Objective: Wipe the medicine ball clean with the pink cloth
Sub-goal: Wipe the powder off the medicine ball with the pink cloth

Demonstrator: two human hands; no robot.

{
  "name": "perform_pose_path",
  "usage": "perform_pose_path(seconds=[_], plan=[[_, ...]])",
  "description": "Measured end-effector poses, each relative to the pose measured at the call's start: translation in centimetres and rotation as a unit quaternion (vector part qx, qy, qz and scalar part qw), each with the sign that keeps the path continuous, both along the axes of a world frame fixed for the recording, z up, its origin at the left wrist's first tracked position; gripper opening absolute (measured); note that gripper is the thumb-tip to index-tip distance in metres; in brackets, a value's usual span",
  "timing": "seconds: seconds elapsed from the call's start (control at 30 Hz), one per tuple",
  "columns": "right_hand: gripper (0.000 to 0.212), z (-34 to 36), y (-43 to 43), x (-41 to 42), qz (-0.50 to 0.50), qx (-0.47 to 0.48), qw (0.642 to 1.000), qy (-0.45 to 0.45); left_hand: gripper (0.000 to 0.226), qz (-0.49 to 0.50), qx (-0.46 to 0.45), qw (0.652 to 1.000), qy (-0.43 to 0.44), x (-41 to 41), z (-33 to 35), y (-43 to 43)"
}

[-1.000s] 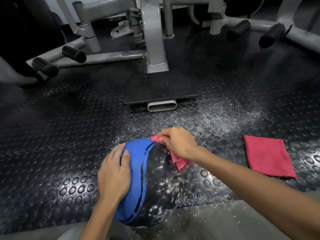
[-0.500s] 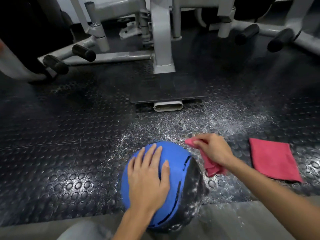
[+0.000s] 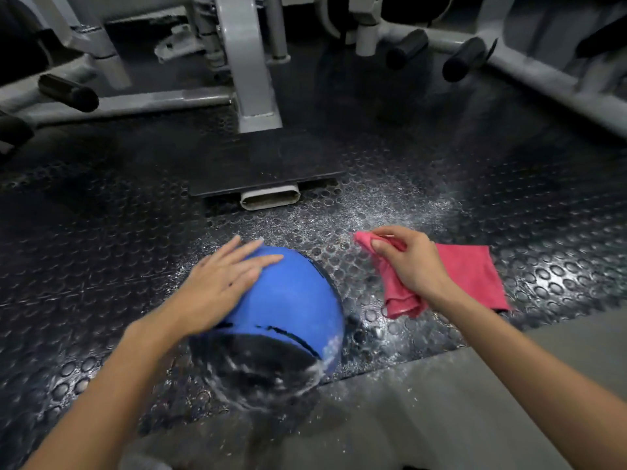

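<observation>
Across the studded rubber floor (image 3: 101,252), which is filling most of the view, white speckles (image 3: 390,212) are glistening around the work area, likely residue of whatever is being cleaned off. Beyond it a grey machine frame (image 3: 251,62) is standing well apart from the hands and playing no part. Near the front edge of the floor the medicine ball (image 3: 298,293) is sitting, blue on top and black on the side facing the person. That black part is showing white smears, so the wiping is looking only partly done. To the right a second cloth (image 3: 475,276) is lying flat on the floor, partly hidden behind the right wrist, probably as a spare. The left hand (image 3: 220,283) is lying flat on the ball's blue upper left, its fingers (image 3: 258,262) straight and slightly spread, apparently steadying or turning the ball so a dirty patch can be brought within reach. The right hand (image 3: 417,266) is hovering just beside the ball, clear of it, with thumb and fingers clamped on the pink cloth (image 3: 400,296), which is hanging bunched below the grip and is not touching the ball. Holding it off is probably leaving room for repositioning the ball, and the smeared black side is looking like the next place to wipe
</observation>
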State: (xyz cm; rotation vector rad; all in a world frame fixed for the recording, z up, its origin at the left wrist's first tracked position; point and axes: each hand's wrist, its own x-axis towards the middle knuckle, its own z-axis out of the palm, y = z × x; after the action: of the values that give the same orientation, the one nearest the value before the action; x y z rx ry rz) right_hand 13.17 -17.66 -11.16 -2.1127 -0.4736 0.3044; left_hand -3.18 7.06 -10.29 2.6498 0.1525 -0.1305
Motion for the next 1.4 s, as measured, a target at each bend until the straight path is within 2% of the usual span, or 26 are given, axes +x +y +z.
perform_pose_path(seconds=[0.07,0.13,0.17,0.23,0.33,0.4,0.53,0.6,0.67,0.73,0.77,0.9,0.93,1.0,1.13,1.17,1.2,1.27,1.3,1.37,1.4], plan=[[0.023,0.1,0.3,0.0,0.007,0.002,1.000,0.010,0.061,0.050,-0.027,0.998,0.014,0.6,0.3,0.2],[0.020,0.5,1.2,-0.2,0.034,0.001,0.999,0.015,0.082,0.104,-0.007,0.994,0.004,1.1,0.3,0.0],[0.019,0.8,1.8,-0.4,0.056,0.004,0.998,0.022,0.084,0.131,-0.004,0.991,-0.016,1.3,0.4,0.1],[0.015,1.4,3.3,-0.7,0.107,0.012,0.994,0.023,0.068,0.171,-0.066,0.982,-0.046,1.7,0.6,0.8],[0.013,2.3,6.1,-1.2,0.159,0.028,0.987,-0.018,0.046,0.209,-0.155,0.965,-0.035,2.5,0.7,2.4],[0.015,1.8,8.5,-1.6,0.169,0.034,0.983,-0.057,0.047,0.234,-0.168,0.958,-0.020,3.1,0.5,3.2],[0.028,0.0,12.8,-2.2,0.164,-0.015,0.982,-0.092,0.048,0.290,-0.196,0.937,-0.017,4.1,0.0,4.5],[0.025,0.1,13.8,-2.9,0.170,-0.014,0.974,-0.151,0.039,0.326,-0.200,0.924,-0.018,4.4,-0.1,4.6],[0.024,0.7,13.8,-4.9,0.219,0.003,0.934,-0.282,0.035,0.354,-0.202,0.913,-0.024,4.3,-0.2,4.6],[0.024,0.0,13.2,-6.5,0.279,0.028,0.887,-0.367,0.032,0.370,-0.211,0.904,-0.032,3.9,-0.4,4.9],[0.024,-0.6,12.9,-6.2,0.291,0.044,0.884,-0.363,0.032,0.373,-0.219,0.901,-0.038,3.7,-0.5,5.1],[0.017,-1.2,12.3,-2.2,0.167,0.102,0.970,-0.142,0.043,0.394,-0.229,0.889,-0.049,3.2,-0.6,4.8],[0.017,-1.2,12.4,-2.1,0.147,0.094,0.975,-0.139,0.045,0.406,-0.221,0.885,-0.048,3.4,-0.5,4.6],[0.016,-0.5,12.8,-3.6,0.167,0.066,0.966,-0.184,0.038,0.429,-0.200,0.880,-0.043,4.0,-0.3,4.2],[0.025,-0.7,12.5,-7.1,0.276,0.054,0.894,-0.349,0.032,0.427,-0.198,0.881,-0.039,4.0,-0.2,4.2],[0.024,-1.0,12.3,-6.5,0.269,0.056,0.900,-0.339,0.032,0.428,-0.200,0.880,-0.042,3.8,-0.3,4.2],[0.022,-1.4,12.0,-5.5,0.234,0.067,0.921,-0.303,0.031,0.432,-0.201,0.878,-0.045,3.7,-0.3,4.1],[0.019,-2.4,11.3,-3.5,0.131,0.103,0.972,-0.168,0.032,0.444,-0.196,0.873,-0.046,3.6,-0.3,3.9],[0.020,-2.8,10.9,-2.9,0.083,0.110,0.985,-0.107,0.033,0.452,-0.190,0.870,-0.046,3.6,-0.1,3.6],[0.021,-2.2,10.9,-3.7,0.062,0.098,0.988,-0.097,0.035,0.468,-0.178,0.864,-0.040,4.0,0.1,2.9],[0.021,-1.5,11.2,-4.7,0.083,0.096,0.982,-0.140,0.036,0.475,-0.175,0.862,-0.037,4.3,0.3,2.8]])
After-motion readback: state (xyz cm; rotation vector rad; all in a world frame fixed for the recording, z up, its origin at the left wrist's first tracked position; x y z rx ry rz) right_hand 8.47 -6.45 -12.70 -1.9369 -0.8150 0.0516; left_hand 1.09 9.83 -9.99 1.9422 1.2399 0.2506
